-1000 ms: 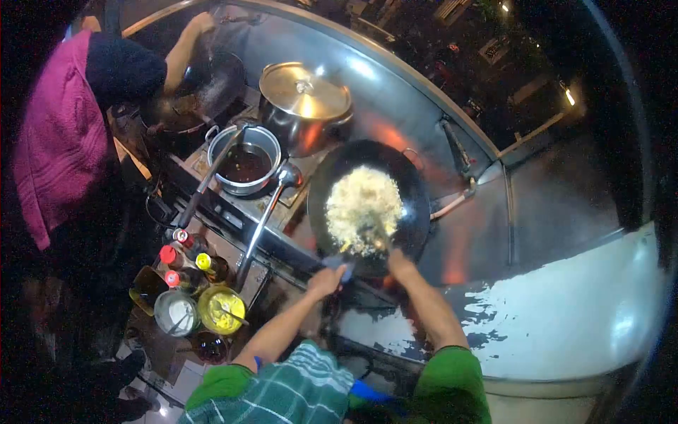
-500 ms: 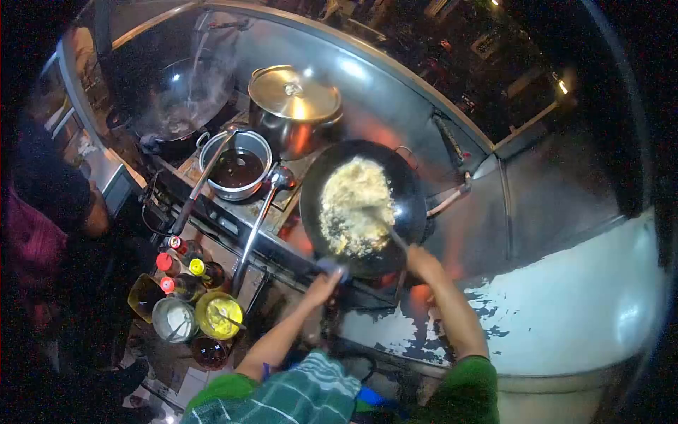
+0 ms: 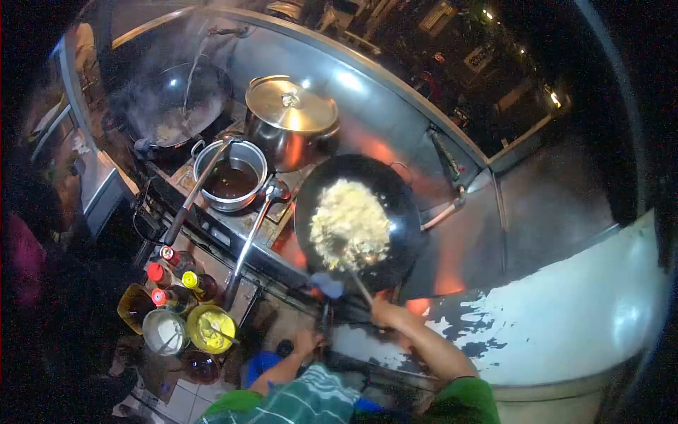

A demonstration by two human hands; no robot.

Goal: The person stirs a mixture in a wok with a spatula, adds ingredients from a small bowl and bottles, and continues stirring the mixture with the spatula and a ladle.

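Note:
My right hand [image 3: 385, 313] is wrapped round the handle of a wok spatula [image 3: 361, 287]. Its blade is partly buried in pale yellow, grainy food like rice with egg [image 3: 353, 215], heaped in a black wok [image 3: 404, 244]. A bluish-grey cloth [image 3: 326, 285] sits at the wok's near left edge, where its handle would be. Below that cloth, apart from it, my left hand [image 3: 306, 343] is at the stove front beside a thin dark upright part. Its fingers look closed, but what they grip is too dark to make out.
Left of the wok, a long-handled ladle [image 3: 253, 230] lies on the stove near a pot of dark liquid [image 3: 259, 185]. A lidded stockpot [image 3: 272, 134] stands behind. Another wok [image 3: 145, 116] steams at far left. Sauce bottles [image 3: 205, 286] and a yellow bowl [image 3: 192, 332] stand front left. Flames glow around the wok.
My left hand has let go of the cloth at the wok's edge and dropped to the stove front. My right hand has drawn the spatula toward me and left through the food.

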